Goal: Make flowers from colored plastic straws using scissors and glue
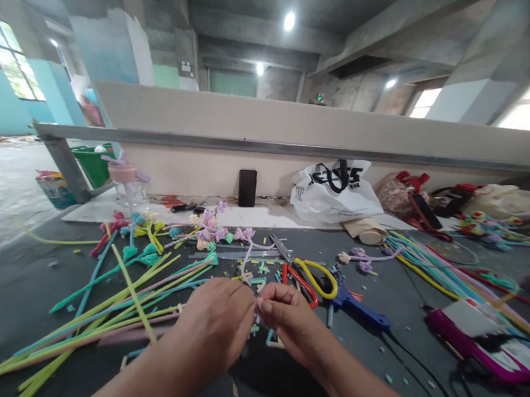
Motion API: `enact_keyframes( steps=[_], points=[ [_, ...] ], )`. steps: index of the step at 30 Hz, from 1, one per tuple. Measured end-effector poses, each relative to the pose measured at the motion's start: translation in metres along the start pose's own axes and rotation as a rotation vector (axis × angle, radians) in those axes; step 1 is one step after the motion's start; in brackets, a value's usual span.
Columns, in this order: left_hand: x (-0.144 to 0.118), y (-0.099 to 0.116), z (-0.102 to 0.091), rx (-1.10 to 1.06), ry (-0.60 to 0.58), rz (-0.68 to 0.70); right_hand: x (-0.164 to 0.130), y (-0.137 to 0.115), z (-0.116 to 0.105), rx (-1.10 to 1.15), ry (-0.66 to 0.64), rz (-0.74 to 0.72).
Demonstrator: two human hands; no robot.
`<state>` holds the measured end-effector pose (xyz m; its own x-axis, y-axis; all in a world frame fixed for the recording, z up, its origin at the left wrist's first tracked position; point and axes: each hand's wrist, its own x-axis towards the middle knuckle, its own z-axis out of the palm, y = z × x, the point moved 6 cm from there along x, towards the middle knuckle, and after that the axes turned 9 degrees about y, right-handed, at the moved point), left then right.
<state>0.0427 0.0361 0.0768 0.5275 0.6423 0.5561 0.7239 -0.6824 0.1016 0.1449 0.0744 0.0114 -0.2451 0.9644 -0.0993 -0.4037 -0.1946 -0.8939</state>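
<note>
My left hand (223,318) is closed, its knuckles facing up and its fingertips hidden. Close against it, my right hand (289,316) pinches thumb to forefinger. Whatever small thing lies between the fingers is too hidden to name. Just beyond them a lilac fuzzy stem with a flower head (244,235) lies on the dark table (202,390). Scissors (319,278) with one yellow and one red handle rest right of my fingers. Beside these is a blue glue gun (363,309) with a cord. Small cut pieces (263,267) are scattered around.
Long yellow-green, blue and pink fuzzy stems (95,322) spread at left, with finished-looking flowers (143,232) behind. At right lie more stems (429,265) and a purple-and-white box-like object (481,343). A phone (247,187) and a white bag (335,193) stand against the back panel.
</note>
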Motion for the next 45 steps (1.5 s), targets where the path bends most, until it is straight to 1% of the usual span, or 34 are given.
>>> enact_keyframes(
  steps=[2, 4, 6, 9, 12, 17, 20, 22, 23, 25, 28, 30, 31, 33, 35, 37, 40, 42, 45],
  points=[
    [0.004, 0.007, 0.001, 0.102, 0.082, -0.028, 0.000, -0.003, -0.001, 0.076, 0.035, -0.020],
    [0.006, 0.013, 0.008, 0.156, 0.130, -0.056, -0.001, -0.007, -0.004, 0.118, 0.072, -0.053],
    [0.008, 0.018, 0.016, 0.164, 0.154, -0.085, -0.001, -0.010, -0.008, 0.122, 0.117, -0.103],
    [0.009, 0.022, 0.025, 0.114, 0.189, -0.122, -0.001, -0.013, -0.016, 0.069, 0.186, -0.176],
    [0.010, 0.019, 0.026, 0.001, 0.250, -0.165, -0.001, -0.014, -0.019, 0.022, 0.211, -0.218],
    [0.008, 0.004, 0.025, -0.231, 0.317, -0.274, 0.003, -0.011, -0.016, 0.017, 0.158, -0.212],
    [0.003, -0.004, 0.031, -0.396, 0.348, -0.342, 0.005, -0.008, -0.014, 0.030, 0.140, -0.196],
    [0.000, -0.010, 0.037, -0.528, 0.364, -0.413, 0.007, -0.006, -0.015, 0.044, 0.143, -0.184],
    [-0.002, -0.013, 0.041, -0.601, 0.360, -0.462, 0.008, -0.005, -0.016, 0.036, 0.145, -0.178],
    [-0.004, -0.018, 0.048, -0.753, 0.316, -0.581, 0.009, -0.005, -0.017, -0.036, 0.133, -0.186],
    [-0.007, -0.023, 0.059, -0.993, 0.180, -0.810, 0.009, -0.012, -0.016, -0.191, 0.083, -0.294],
    [-0.009, -0.023, 0.065, -1.184, 0.095, -0.935, 0.009, -0.018, -0.016, -0.247, 0.050, -0.363],
    [-0.009, -0.021, 0.068, -1.284, 0.064, -0.974, 0.009, -0.019, -0.016, -0.259, 0.037, -0.376],
    [-0.010, -0.018, 0.071, -1.451, 0.024, -1.002, 0.010, -0.020, -0.017, -0.260, 0.018, -0.365],
    [-0.011, -0.017, 0.074, -1.536, -0.011, -1.018, 0.011, -0.019, -0.018, -0.244, 0.004, -0.333],
    [-0.013, -0.017, 0.077, -1.540, -0.045, -1.050, 0.012, -0.017, -0.019, -0.236, -0.028, -0.283],
    [-0.015, -0.020, 0.077, -1.439, -0.097, -1.070, 0.014, -0.014, -0.020, -0.317, -0.087, -0.226],
    [-0.014, -0.022, 0.076, -1.339, -0.134, -1.051, 0.015, -0.013, -0.022, -0.412, -0.104, -0.226],
    [-0.014, -0.025, 0.076, -1.222, -0.170, -1.039, 0.015, -0.015, -0.023, -0.512, -0.107, -0.272]
  ],
)
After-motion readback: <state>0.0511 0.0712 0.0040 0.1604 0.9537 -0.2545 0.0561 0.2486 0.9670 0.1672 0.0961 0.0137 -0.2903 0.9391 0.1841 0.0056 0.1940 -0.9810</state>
